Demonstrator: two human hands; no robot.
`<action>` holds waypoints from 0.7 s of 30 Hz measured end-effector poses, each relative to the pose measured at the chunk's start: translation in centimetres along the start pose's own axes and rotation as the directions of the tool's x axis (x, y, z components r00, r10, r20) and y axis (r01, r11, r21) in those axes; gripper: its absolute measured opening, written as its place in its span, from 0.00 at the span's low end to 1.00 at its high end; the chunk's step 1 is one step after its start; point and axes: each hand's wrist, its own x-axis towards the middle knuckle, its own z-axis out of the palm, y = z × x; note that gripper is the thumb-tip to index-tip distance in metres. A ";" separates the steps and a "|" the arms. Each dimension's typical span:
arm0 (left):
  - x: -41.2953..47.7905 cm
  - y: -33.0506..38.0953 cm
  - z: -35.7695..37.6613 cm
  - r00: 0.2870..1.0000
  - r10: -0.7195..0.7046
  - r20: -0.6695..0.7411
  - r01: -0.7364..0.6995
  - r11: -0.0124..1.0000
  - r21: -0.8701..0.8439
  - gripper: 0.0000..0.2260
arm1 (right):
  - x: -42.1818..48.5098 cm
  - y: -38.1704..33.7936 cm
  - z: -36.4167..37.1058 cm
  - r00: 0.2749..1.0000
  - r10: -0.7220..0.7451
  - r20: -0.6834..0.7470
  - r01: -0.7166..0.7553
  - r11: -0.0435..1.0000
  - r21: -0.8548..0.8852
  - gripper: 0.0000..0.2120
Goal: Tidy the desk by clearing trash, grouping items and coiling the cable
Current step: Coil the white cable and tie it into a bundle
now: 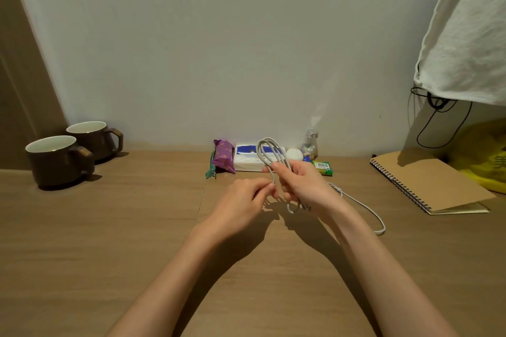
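Note:
My right hand grips a bundle of loops of the pale grey cable, held upright above the wooden desk. The loops stick up past my fingers. A free length of the cable trails right across the desk and bends back near the right forearm. My left hand pinches a strand of the cable just left of the bundle. Behind the hands, against the wall, lie a purple packet, a tissue pack, a white ball, a small glass jar and a green box.
Two dark brown mugs stand at the back left. A green clip lies beside the purple packet. A spiral notebook rests at the right, with a yellow bag behind it. White cloth and black cords hang upper right.

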 end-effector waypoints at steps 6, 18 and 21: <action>0.0 0.2 -0.2 0.997 -0.010 0.083 0.020 0.992 -0.122 0.12 | 0.0 0.1 0.0 1.000 -0.014 -0.026 0.013 1.000 -0.026 0.11; 0.8 -0.5 -3.6 0.977 -0.174 -0.125 0.057 0.772 -0.633 0.09 | -0.1 0.1 -0.1 0.989 -0.061 0.132 0.079 0.988 -0.133 0.13; 0.8 -0.5 -3.7 0.965 -0.220 -0.145 0.065 0.733 -0.677 0.11 | -0.3 -0.1 0.0 0.985 -0.082 0.151 0.114 0.968 -0.224 0.14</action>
